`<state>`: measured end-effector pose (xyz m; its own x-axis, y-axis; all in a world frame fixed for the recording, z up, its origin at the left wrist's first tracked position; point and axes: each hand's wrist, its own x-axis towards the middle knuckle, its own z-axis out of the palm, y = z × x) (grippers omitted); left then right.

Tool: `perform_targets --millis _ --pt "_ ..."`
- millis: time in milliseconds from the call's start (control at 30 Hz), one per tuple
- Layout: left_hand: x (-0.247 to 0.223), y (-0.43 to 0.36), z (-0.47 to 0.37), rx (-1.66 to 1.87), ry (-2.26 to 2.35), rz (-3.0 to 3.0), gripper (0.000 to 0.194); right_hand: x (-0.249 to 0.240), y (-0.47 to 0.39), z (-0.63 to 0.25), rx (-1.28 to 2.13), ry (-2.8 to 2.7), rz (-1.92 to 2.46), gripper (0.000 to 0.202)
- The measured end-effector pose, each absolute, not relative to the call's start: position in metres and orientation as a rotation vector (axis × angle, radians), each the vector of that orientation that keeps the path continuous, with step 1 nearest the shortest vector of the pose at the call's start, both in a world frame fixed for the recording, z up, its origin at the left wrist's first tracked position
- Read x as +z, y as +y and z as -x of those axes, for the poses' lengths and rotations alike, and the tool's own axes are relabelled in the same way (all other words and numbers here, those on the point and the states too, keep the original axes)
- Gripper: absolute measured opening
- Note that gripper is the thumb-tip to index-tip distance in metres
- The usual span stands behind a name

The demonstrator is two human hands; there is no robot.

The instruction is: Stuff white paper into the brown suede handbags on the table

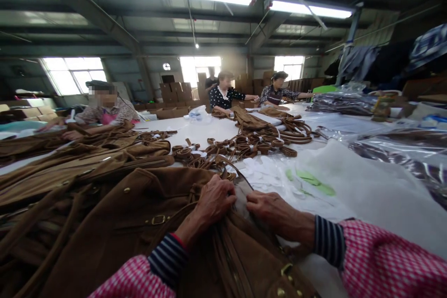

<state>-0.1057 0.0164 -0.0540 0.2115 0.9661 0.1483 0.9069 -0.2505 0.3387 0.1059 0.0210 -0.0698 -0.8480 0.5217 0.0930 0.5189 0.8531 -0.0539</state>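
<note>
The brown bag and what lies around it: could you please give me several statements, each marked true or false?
1. Both the left hand and the right hand are gloved. False: both are bare.
2. The buckle on the brown bag is gold-coloured. True.
3. The green pieces lie to the left of the left hand. False: they lie on the right side, beyond the right hand.
4. Brown straps lie in coils on the table beyond the hands. True.
5. The wearer's sleeves are plain blue. False: they are pink-and-white checked, with dark striped cuffs.
6. A round clock hangs in the background. True.
</note>
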Motion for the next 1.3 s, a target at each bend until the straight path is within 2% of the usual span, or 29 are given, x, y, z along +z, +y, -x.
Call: perform_targets --millis 133,200,300,467,600,767,967,1100,1300 --pt "-0.055 0.016 0.106 0.515 1.785 -2.287 0.012 -0.070 0.030 -0.103 0.053 -2.941 0.761 0.015" --pt "-0.056 0.016 0.106 0.528 1.768 -2.277 0.011 -0.061 0.046 -0.108 0.136 -2.807 0.888 0.015" --pt "-0.057 0.015 0.105 0.578 1.763 -2.233 0.010 -0.041 0.092 -0.123 0.207 -2.474 1.180 0.015" --pt "-0.059 0.014 0.104 0.637 1.716 -2.194 0.007 -0.018 0.193 -0.151 0.098 -2.188 1.456 0.012" --pt "-0.061 0.014 0.104 0.637 1.700 -2.155 0.007 -0.030 0.243 -0.153 0.126 -2.226 1.442 0.010" --pt "-0.066 0.015 0.104 0.622 1.695 -2.154 0.010 -0.058 0.270 -0.127 0.404 -2.342 1.252 0.005" --pt "-0.068 0.015 0.102 0.610 1.710 -2.146 0.011 -0.074 0.282 -0.107 0.699 -2.006 1.308 0.006" --pt "-0.068 0.015 0.102 0.631 1.707 -2.157 0.010 -0.050 0.278 -0.113 0.758 -1.720 1.318 0.012" --pt "-0.066 0.016 0.103 0.631 1.717 -2.223 0.009 0.029 0.223 -0.130 0.808 -1.733 1.198 0.018"
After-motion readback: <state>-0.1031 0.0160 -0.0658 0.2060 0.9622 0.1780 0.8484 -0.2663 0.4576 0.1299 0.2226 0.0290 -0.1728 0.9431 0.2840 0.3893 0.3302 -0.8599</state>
